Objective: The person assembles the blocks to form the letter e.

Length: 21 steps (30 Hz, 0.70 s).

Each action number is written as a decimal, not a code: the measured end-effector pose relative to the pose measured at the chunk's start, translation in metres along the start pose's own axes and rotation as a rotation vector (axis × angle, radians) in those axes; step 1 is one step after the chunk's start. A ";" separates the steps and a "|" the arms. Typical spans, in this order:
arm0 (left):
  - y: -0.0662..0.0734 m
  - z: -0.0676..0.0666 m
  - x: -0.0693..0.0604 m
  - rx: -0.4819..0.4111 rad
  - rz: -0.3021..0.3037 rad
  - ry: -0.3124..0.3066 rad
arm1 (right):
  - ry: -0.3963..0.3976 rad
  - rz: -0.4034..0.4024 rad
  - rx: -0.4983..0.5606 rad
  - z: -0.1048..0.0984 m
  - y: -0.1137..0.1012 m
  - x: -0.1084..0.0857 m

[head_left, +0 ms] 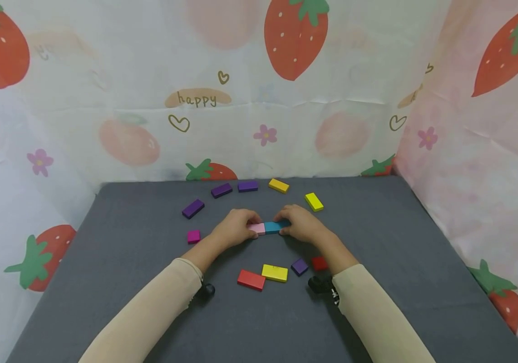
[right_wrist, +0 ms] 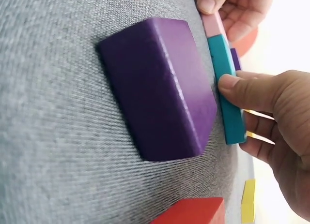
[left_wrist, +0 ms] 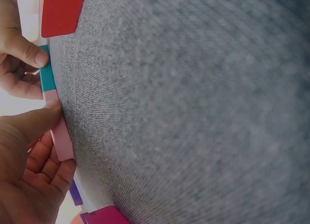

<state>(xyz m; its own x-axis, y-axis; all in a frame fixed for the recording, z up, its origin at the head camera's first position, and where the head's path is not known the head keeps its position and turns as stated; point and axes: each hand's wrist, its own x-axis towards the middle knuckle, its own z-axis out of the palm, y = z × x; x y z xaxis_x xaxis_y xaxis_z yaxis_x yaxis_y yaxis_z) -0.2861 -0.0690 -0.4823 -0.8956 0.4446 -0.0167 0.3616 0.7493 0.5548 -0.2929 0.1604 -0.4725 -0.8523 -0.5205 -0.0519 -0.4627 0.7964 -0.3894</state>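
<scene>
Near the middle of the table, a pink block and a blue block lie end to end, their short ends touching. My left hand pinches the pink block between thumb and fingers. From the other side, my right hand grips the blue block the same way, thumb on its near face. Parts of both blocks are covered by the fingers in the head view. Close to the right wrist camera sits a purple block, apart from the hand.
Purple blocks and yellow blocks form an arc behind the hands. A magenta block lies left. Nearer are a red block, a yellow block, a small purple block and another red block beside the right forearm.
</scene>
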 end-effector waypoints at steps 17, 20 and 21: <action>0.003 0.000 0.005 0.023 0.005 -0.053 | -0.019 0.009 0.092 -0.001 0.008 -0.002; 0.005 -0.001 0.008 0.041 0.017 -0.063 | -0.021 0.012 0.122 -0.002 0.008 -0.003; 0.005 -0.001 0.009 0.047 0.024 -0.064 | -0.021 0.014 0.138 -0.002 0.008 -0.003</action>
<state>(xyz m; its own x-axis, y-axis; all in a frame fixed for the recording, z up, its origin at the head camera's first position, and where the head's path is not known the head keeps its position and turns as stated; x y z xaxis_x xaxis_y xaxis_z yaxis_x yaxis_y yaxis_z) -0.2928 -0.0611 -0.4789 -0.8689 0.4916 -0.0579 0.3956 0.7599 0.5158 -0.2945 0.1694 -0.4738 -0.8525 -0.5171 -0.0768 -0.4118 0.7546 -0.5109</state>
